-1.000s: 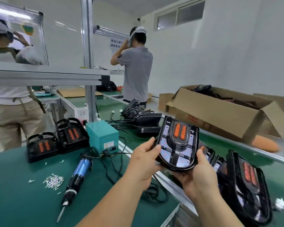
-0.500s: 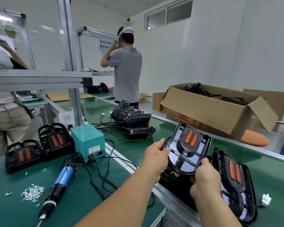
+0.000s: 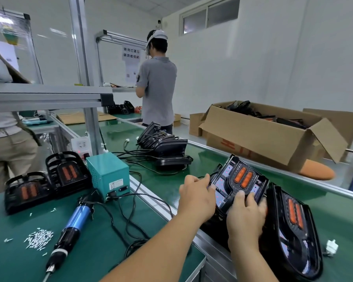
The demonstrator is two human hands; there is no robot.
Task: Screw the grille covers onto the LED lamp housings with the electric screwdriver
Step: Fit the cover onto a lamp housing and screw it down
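Lamp housing [image 3: 241,177] tilted, left hand [image 3: 196,198] and right hand [image 3: 245,218] gripping it (lower edge hidden)

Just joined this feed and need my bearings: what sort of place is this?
Most likely a factory lamp assembly line: a green conveyor belt runs beside the bench, an electric screwdriver lies by a pile of screws, and a cardboard box holds more lamp parts.

Green bench [image 3: 12,261] carries an electric screwdriver [image 3: 69,235], near; loose screws [image 3: 39,239] left of it; teal power box [image 3: 108,176] and two lamp housings [image 3: 27,190] farther back.
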